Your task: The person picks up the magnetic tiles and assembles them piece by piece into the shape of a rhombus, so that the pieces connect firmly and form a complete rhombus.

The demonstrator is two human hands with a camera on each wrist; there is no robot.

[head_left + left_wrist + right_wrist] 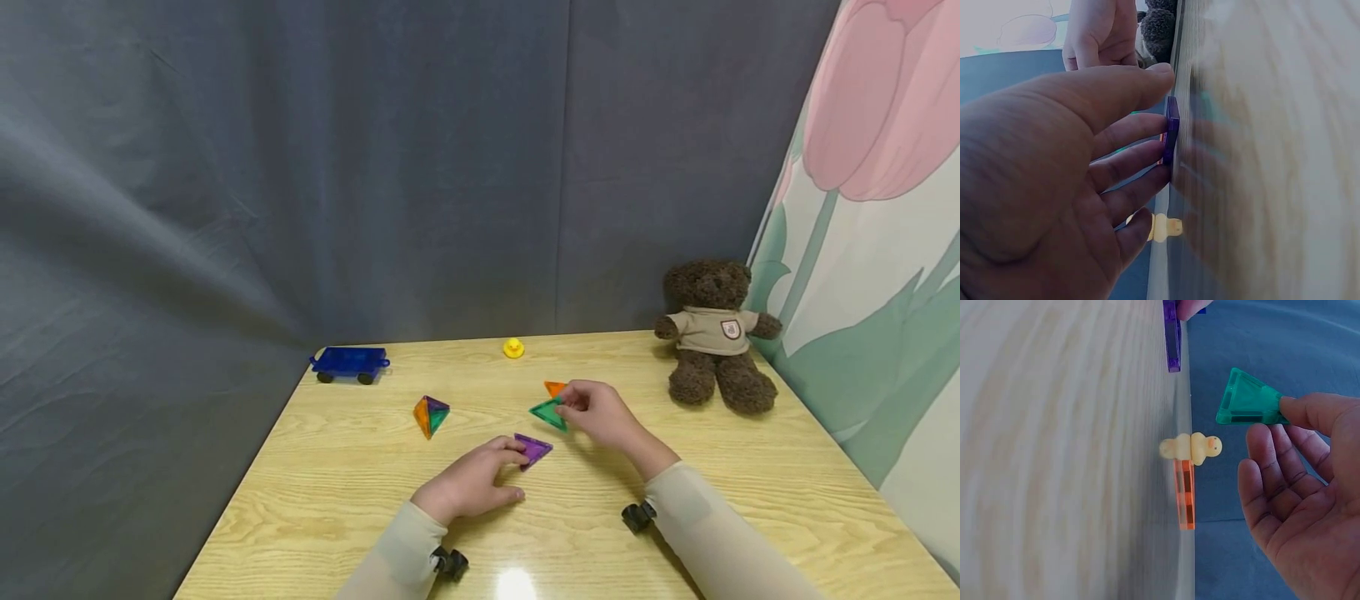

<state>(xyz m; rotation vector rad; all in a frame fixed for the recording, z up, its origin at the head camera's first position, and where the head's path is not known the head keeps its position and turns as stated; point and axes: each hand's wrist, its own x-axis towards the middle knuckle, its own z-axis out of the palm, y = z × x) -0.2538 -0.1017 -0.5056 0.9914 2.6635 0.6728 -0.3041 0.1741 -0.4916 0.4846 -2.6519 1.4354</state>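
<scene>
My right hand [603, 417] pinches a translucent green triangular magnetic tile [547, 412] between thumb and fingers. The right wrist view shows this tile lifted above the table. On the tabletop lies a purple triangular tile [535, 450], where fingertips of my left hand [474, 482] touch its near-left side; the thumb stays apart from it. Behind the green tile sits an orange triangular tile [1185, 495], partly covered by my right hand in the head view. Left of these stands a small pointed piece [431, 417] with orange, purple and green faces.
At the back left of the wooden table [300, 517] is a blue wheeled toy cart [350, 362]. A yellow rubber duck [513, 347] stands near the back edge. The brown teddy bear [712, 333] sits at the back right, beside the painted wall.
</scene>
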